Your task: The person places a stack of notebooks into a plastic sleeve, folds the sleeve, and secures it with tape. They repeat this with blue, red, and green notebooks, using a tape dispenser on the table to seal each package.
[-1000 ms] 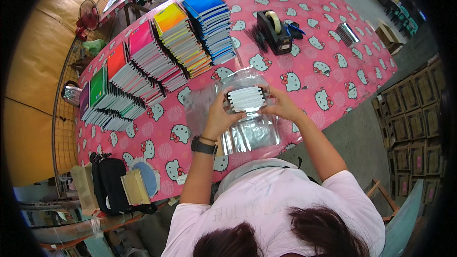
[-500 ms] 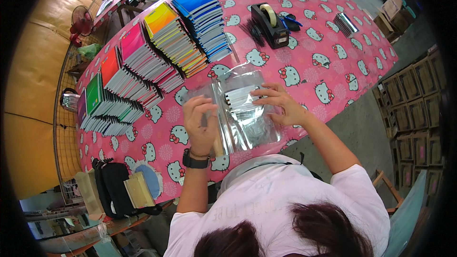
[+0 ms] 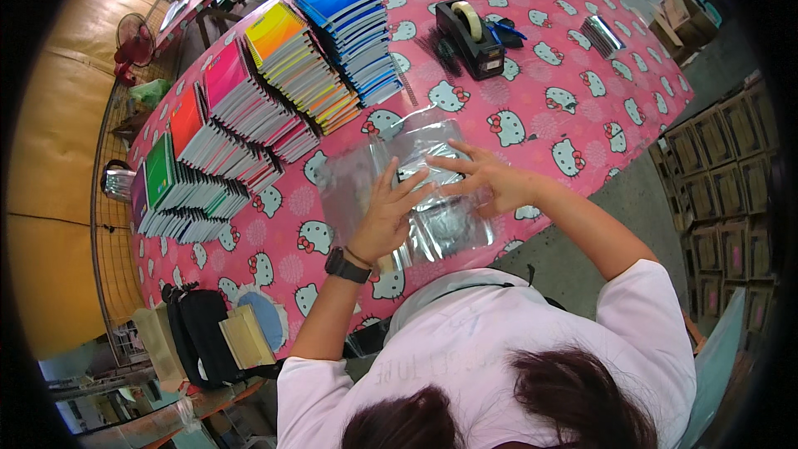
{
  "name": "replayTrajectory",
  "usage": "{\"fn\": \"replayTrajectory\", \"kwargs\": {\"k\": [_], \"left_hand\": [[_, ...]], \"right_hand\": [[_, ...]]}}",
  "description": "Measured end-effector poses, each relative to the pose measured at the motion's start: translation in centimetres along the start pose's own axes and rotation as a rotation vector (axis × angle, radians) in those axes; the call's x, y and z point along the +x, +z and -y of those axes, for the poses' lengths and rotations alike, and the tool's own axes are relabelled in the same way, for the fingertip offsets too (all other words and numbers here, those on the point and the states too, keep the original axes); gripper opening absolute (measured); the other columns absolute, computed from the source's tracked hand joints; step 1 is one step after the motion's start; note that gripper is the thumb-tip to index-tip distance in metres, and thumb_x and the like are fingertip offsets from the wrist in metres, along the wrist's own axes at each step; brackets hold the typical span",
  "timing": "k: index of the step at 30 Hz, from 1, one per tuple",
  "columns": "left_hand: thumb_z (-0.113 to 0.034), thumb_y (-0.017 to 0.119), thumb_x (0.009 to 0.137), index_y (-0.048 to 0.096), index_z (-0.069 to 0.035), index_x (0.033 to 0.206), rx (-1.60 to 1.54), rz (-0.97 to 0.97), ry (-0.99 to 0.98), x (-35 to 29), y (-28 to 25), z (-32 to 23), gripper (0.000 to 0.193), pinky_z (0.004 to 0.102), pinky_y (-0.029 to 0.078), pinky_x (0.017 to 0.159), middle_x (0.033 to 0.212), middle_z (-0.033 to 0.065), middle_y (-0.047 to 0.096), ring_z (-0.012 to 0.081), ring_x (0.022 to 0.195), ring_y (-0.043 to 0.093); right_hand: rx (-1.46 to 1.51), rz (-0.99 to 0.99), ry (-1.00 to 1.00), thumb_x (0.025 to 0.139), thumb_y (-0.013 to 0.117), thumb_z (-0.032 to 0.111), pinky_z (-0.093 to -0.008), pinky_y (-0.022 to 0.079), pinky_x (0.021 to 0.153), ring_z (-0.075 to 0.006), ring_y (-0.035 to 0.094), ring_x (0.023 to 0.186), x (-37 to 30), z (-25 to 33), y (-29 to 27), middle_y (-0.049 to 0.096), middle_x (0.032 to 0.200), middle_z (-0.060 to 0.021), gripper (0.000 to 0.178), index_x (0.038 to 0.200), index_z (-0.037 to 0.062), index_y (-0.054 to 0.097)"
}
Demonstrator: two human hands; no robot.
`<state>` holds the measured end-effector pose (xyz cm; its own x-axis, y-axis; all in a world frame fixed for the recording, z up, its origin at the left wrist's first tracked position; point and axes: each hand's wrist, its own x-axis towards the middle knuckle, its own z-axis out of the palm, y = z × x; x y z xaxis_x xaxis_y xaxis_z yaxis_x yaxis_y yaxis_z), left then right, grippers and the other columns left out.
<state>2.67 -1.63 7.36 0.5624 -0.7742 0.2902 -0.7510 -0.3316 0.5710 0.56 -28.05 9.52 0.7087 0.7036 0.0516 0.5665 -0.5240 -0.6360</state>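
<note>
Clear plastic sleeves (image 3: 453, 233) lie on the table right in front of me, shiny and creased. My left hand (image 3: 391, 212) rests over their middle with its fingers spread. From the right, my right hand (image 3: 490, 179) reaches over the same plastic, fingers stretched out and thumb apart. The fingertips of both hands come close together over a small white item with a dark toothed edge, which they now mostly cover. Whether it lies inside or beneath the plastic I cannot tell. Neither hand grips anything.
Stacks of spiral notebooks, blue (image 3: 337, 0), yellow (image 3: 274, 33), pink (image 3: 226, 79), red (image 3: 188, 120) and green (image 3: 160, 173), stand at the left. Beyond the plastic are a black tape dispenser (image 3: 474, 46), black wire combs (image 3: 440, 54) and a small stack (image 3: 603, 37). A black bag (image 3: 204, 337) sits lower left.
My left hand has moved right, from the plastic's left part onto its middle, fingers now spread. My right hand stays near its place, fingers spread wider. The white item is now mostly covered.
</note>
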Motion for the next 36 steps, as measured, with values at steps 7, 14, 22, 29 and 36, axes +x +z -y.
{"fn": "replayTrajectory", "kwargs": {"k": [7, 14, 22, 29, 36], "left_hand": [[0.006, 0.055, 0.064, 0.047, -0.024, 0.132, 0.086, 0.101, -0.092, 1.3, 0.0, -1.2, 0.075, 0.0635, 0.015, 0.105, 0.145, -0.0011, 0.033, 0.0410, 0.137, 0.013], [0.001, 0.057, 0.061, 0.047, -0.027, 0.132, 0.079, 0.063, -0.076, 1.0, 0.1, -1.6, 0.077, 0.0601, 0.019, 0.104, 0.145, -0.0002, 0.034, 0.0423, 0.135, 0.018], [0.002, 0.056, 0.064, 0.041, -0.032, 0.136, 0.054, 0.084, -0.103, 0.0, 0.6, -0.4, 0.081, 0.0657, 0.019, 0.103, 0.148, -0.0033, 0.027, 0.0410, 0.137, 0.012], [0.000, 0.056, 0.064, 0.043, -0.031, 0.134, 0.075, 0.085, -0.124, 0.5, 1.1, -0.6, 0.078, 0.0625, 0.017, 0.105, 0.147, -0.0018, 0.030, 0.0424, 0.136, 0.015], [-0.001, 0.057, 0.063, 0.046, -0.031, 0.132, 0.095, 0.041, -0.129, 0.1, 0.7, -1.3, 0.076, 0.0657, 0.018, 0.103, 0.145, -0.0038, 0.033, 0.0407, 0.136, 0.017]], "right_hand": [[0.625, -0.162, 0.073, 0.066, 0.068, 0.014, -0.0416, 0.030, 0.105, -0.0248, 0.033, 0.130, 1.0, -2.2, -0.8, 0.031, 0.145, -0.0097, 0.064, 0.127, 0.0113, 0.052], [0.202, -1.182, 0.499, 0.081, 0.064, 0.030, -0.0375, 0.039, 0.095, -0.0316, 0.058, 0.103, 3.1, -20.7, -8.6, 0.065, 0.102, -0.0176, 0.043, 0.109, -0.0018, 0.061], [0.082, -0.903, 0.853, 0.075, 0.063, 0.047, -0.0434, 0.043, 0.081, -0.0292, 0.062, 0.079, 6.4, -24.9, -10.2, 0.067, 0.083, -0.0166, 0.049, 0.088, 0.0005, 0.069], [0.304, -1.196, 0.596, 0.084, 0.062, 0.016, -0.0257, 0.041, 0.049, -0.0118, 0.049, 0.050, 1.8, -25.2, -4.5, 0.056, 0.062, -0.0010, 0.013, 0.078, 0.0045, 0.061], [1.078, -0.389, 0.764, 0.085, 0.064, 0.020, -0.0218, 0.030, 0.039, -0.0069, 0.041, 0.044, 6.4, -17.7, -4.2, 0.050, 0.057, 0.0033, 0.016, 0.075, 0.0092, 0.059]]}}
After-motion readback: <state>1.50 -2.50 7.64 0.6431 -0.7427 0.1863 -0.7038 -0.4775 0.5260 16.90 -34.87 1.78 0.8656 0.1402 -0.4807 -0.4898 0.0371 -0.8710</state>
